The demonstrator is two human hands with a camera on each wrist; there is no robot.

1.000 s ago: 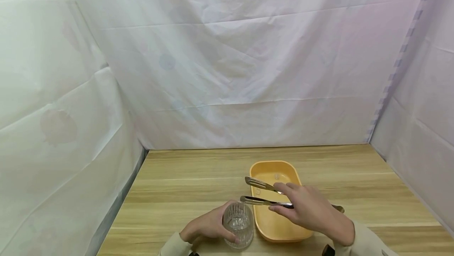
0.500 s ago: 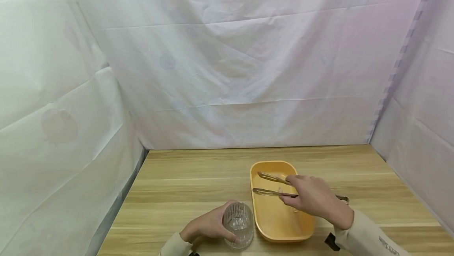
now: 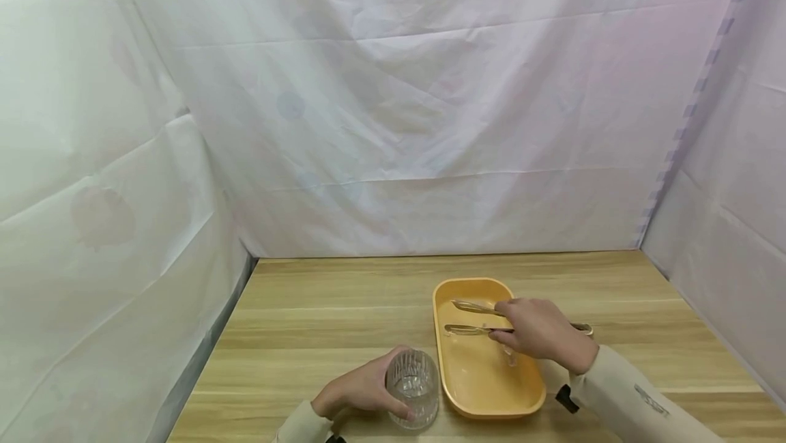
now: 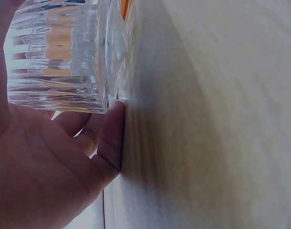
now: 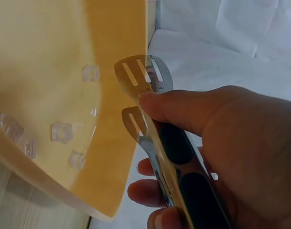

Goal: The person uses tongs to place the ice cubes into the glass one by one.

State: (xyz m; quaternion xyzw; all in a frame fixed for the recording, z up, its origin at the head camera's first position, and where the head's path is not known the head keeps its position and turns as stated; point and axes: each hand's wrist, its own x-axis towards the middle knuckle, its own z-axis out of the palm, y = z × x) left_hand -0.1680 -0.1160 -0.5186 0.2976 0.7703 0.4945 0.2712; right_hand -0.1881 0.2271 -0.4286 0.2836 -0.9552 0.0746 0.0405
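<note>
My left hand (image 3: 368,385) holds a ribbed clear glass (image 3: 413,388) on the table, thumb in front and fingers round its far side. In the left wrist view the glass (image 4: 55,57) stands upright with its base close to the wood. My right hand (image 3: 546,334) grips metal tongs (image 3: 469,329) with slotted tips and dark grip pads. Their arms are spread, tips over the far part of a yellow tray (image 3: 485,392). In the right wrist view the spread tongs (image 5: 135,78) have nothing between them. Several small clear ice-like pieces (image 5: 62,132) lie in the tray.
The tray stands just right of the glass on a wood-grain table (image 3: 319,320). White cloth walls (image 3: 393,122) enclose the table at the back and both sides. Black straps (image 3: 566,398) show at the sleeves.
The right hand has carried the tongs right and down, from beside the glass and the tray's left rim to inside the tray's outline. The left hand and glass have stayed put.
</note>
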